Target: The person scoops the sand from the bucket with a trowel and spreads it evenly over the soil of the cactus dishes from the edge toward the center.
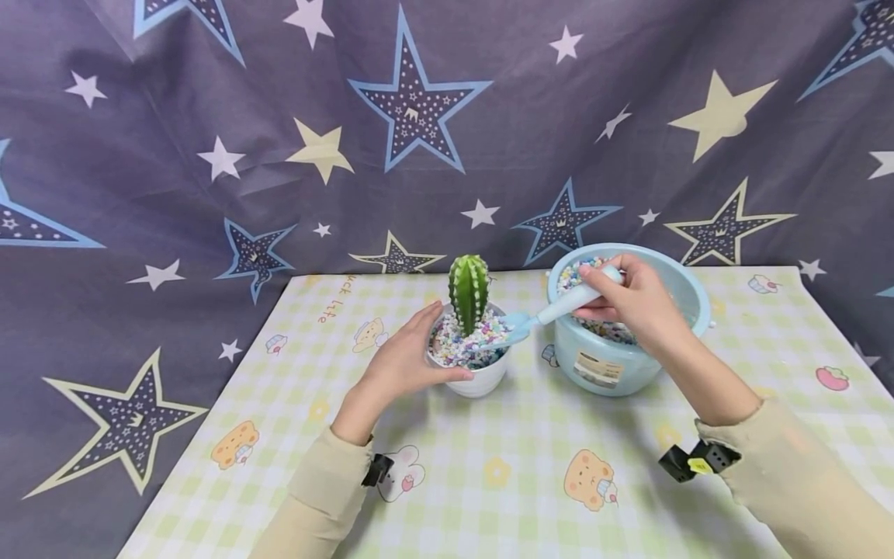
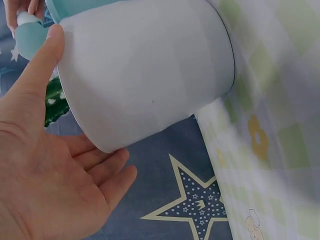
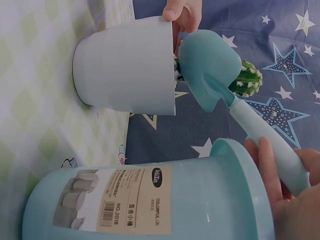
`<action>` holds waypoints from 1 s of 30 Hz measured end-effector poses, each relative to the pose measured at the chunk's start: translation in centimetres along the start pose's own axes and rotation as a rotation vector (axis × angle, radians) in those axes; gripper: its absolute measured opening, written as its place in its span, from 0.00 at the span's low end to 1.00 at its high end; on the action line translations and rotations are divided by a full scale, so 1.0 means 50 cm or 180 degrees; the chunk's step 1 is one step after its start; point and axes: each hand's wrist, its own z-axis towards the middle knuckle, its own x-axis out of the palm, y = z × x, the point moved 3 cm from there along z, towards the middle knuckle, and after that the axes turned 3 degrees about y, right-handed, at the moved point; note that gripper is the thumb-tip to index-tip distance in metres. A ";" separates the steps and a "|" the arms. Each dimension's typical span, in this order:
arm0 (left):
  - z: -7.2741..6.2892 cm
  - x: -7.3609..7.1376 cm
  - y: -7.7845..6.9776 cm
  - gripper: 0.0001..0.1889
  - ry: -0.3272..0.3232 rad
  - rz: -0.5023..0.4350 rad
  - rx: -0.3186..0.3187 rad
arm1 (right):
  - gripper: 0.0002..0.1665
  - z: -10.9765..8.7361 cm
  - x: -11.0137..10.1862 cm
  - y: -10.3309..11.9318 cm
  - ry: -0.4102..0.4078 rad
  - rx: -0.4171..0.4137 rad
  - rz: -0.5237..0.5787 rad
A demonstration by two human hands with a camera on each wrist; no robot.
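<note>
A green cactus (image 1: 468, 293) stands upright in a white pot (image 1: 482, 382) filled with small multicoloured pebbles (image 1: 454, 346). My left hand (image 1: 405, 353) grips the pot's left side, its thumb at the near rim and fingers round the back; the left wrist view shows the thumb on the pot wall (image 2: 145, 70). My right hand (image 1: 639, 299) holds a light-blue hand trowel (image 1: 569, 303) by its handle. The trowel's blade (image 3: 210, 62) is over the pot's right rim, beside the cactus, with pebbles at its tip. Whether the blade touches the pebbles I cannot tell.
Right of the pot stands a light-blue bucket (image 1: 601, 353) with a paper label, holding more pebbles, under my right hand. A checked cloth with cartoon prints covers the table (image 1: 447, 505). Behind it hangs a dark star-patterned curtain (image 1: 265, 101).
</note>
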 end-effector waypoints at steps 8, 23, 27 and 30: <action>-0.007 0.000 -0.011 0.65 -0.0070 0.0089 -0.0199 | 0.17 -0.002 0.008 0.000 -0.0062 -0.0135 -0.0163; -0.001 0.011 -0.002 0.64 -0.0079 -0.0109 0.0006 | 0.16 -0.005 0.023 0.007 -0.0059 -0.0252 -0.0369; 0.004 0.011 0.006 0.63 -0.0075 -0.0166 0.0153 | 0.17 -0.004 0.030 0.007 -0.0016 -0.0248 -0.0347; 0.005 0.010 0.005 0.64 -0.0115 -0.0114 0.0121 | 0.17 -0.002 0.035 0.007 -0.0011 -0.0253 -0.0327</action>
